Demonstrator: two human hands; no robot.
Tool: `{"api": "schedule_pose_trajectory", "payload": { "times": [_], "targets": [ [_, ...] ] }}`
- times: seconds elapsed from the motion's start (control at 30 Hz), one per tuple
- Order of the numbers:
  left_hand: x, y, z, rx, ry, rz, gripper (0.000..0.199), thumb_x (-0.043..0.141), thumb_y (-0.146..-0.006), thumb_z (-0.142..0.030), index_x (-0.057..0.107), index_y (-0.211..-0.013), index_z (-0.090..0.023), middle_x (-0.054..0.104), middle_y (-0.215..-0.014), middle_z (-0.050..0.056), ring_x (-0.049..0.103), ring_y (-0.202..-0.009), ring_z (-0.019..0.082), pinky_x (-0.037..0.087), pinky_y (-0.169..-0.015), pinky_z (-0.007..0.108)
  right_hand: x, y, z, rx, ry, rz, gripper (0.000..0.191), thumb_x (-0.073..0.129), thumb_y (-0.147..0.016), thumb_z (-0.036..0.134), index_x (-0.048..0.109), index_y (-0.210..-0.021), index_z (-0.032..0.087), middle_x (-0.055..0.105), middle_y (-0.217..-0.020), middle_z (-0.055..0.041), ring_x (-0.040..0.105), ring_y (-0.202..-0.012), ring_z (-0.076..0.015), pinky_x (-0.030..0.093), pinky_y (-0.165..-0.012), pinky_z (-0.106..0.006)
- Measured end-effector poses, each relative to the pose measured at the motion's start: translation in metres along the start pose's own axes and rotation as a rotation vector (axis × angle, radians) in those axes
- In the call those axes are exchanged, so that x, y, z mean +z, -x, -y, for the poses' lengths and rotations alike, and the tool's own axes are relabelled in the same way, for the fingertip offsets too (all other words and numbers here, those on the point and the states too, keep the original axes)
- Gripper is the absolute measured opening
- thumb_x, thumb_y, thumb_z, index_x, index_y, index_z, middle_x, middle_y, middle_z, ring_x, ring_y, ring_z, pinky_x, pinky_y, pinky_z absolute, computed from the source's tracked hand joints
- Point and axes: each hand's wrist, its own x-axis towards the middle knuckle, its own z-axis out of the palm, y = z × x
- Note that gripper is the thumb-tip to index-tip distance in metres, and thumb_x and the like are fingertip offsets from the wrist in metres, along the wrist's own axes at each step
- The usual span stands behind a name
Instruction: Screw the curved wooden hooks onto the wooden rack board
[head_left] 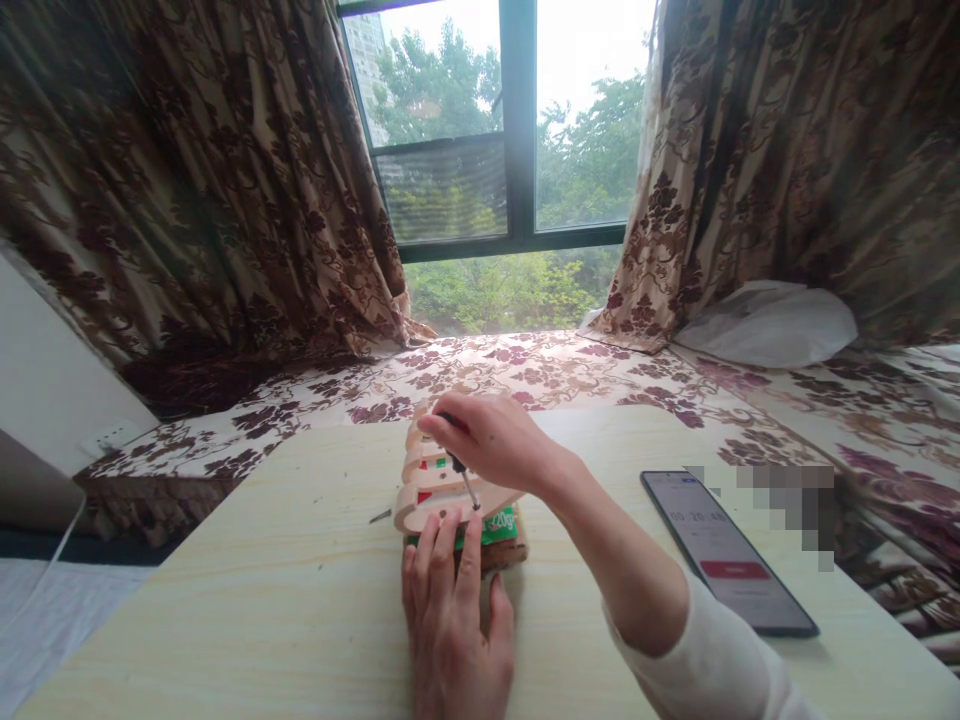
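A pale slatted wooden piece (412,505) with rounded ends and dark screw spots lies across a green and brown block-like package (510,550) printed "220g". My right hand (487,435) is closed around the dark handle of a screwdriver (469,485), whose shaft slants down to the front slat. Its tip meets a dark screw (475,507) near the slat's edge. My left hand (457,620) lies palm down, with fingers stretched forward onto the front slat and package, close to the screwdriver tip. The thumb stands apart on the right. Red and green patches show between the slats.
On the light wood-grain table (285,580), a small dark pointed piece (380,517) lies left of the wooden piece. A phone (731,555) with a lit screen rests at the right. Beyond are a flowered cover (510,370), patterned curtains (300,180) and a white bag (772,325).
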Motion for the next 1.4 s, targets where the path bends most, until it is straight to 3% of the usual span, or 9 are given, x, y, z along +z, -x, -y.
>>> {"api": "schedule_pose_trajectory", "payload": {
  "times": [0.13, 0.3, 0.47, 0.73, 0.97, 1.2, 1.4],
  "targets": [
    [0.005, 0.004, 0.005, 0.016, -0.022, 0.015, 0.06, 0.051, -0.08, -0.013, 0.036, -0.138, -0.018, 0.044, -0.139, 0.012, 0.032, -0.134, 0.027, 0.025, -0.11, 0.047, 0.005, 0.001, 0.003, -0.077, -0.037, -0.004, 0.029, 0.042, -0.094, 0.039, 0.056, -0.079, 0.019, 0.055, -0.066, 0.0012, 0.042, -0.061, -0.01, 0.024, -0.056, -0.023],
    [0.018, 0.007, 0.016, 0.046, -0.016, -0.105, 0.059, 0.05, -0.079, -0.015, 0.038, -0.137, -0.019, 0.052, -0.131, 0.013, 0.038, -0.129, 0.029, 0.028, -0.108, 0.048, 0.004, 0.003, 0.004, -0.058, -0.049, 0.01, 0.017, 0.05, -0.088, 0.032, 0.056, -0.08, 0.019, 0.053, -0.064, 0.0028, 0.041, -0.058, -0.0089, 0.024, -0.055, -0.023],
    [0.022, 0.008, 0.017, 0.047, -0.025, -0.166, 0.056, 0.051, -0.077, -0.015, 0.043, -0.133, -0.019, 0.056, -0.126, 0.012, 0.041, -0.127, 0.028, 0.029, -0.107, 0.047, -0.005, 0.006, 0.005, -0.028, -0.07, 0.021, 0.019, 0.051, -0.088, 0.032, 0.055, -0.075, 0.018, 0.049, -0.059, 0.0041, 0.039, -0.055, -0.0082, 0.023, -0.054, -0.023],
    [0.021, 0.009, 0.015, 0.037, -0.032, -0.161, 0.053, 0.05, -0.077, -0.014, 0.046, -0.13, -0.019, 0.056, -0.127, 0.011, 0.041, -0.128, 0.028, 0.029, -0.108, 0.046, -0.001, 0.007, 0.001, 0.026, 0.021, 0.008, 0.024, 0.051, -0.087, 0.036, 0.051, -0.071, 0.019, 0.053, -0.061, 0.0017, 0.041, -0.055, -0.0094, 0.023, -0.053, -0.023],
    [0.019, 0.009, 0.011, 0.013, -0.025, -0.143, 0.054, 0.048, -0.078, -0.015, 0.044, -0.132, -0.018, 0.055, -0.129, 0.012, 0.039, -0.13, 0.028, 0.028, -0.108, 0.047, -0.002, 0.007, -0.007, 0.033, 0.041, -0.024, 0.016, 0.045, -0.089, 0.027, 0.059, -0.089, 0.02, 0.061, -0.067, 0.0, 0.049, -0.061, -0.0116, 0.031, -0.061, -0.024],
    [0.02, 0.01, 0.012, 0.013, -0.038, -0.138, 0.054, 0.048, -0.077, -0.013, 0.045, -0.131, -0.019, 0.055, -0.128, 0.011, 0.039, -0.13, 0.027, 0.028, -0.108, 0.045, -0.001, 0.008, 0.0, -0.074, -0.082, 0.046, 0.016, 0.045, -0.09, 0.026, 0.06, -0.095, 0.021, 0.06, -0.068, 0.0023, 0.049, -0.061, -0.0101, 0.03, -0.058, -0.022],
    [0.023, 0.012, 0.016, 0.027, -0.049, -0.148, 0.057, 0.048, -0.076, -0.015, 0.043, -0.133, -0.021, 0.057, -0.127, 0.01, 0.042, -0.128, 0.027, 0.029, -0.108, 0.045, 0.0, 0.006, -0.003, -0.007, -0.036, 0.024, 0.016, 0.05, -0.088, 0.03, 0.058, -0.081, 0.019, 0.056, -0.062, 0.002, 0.044, -0.056, -0.0098, 0.028, -0.055, -0.023]
  ]
}}
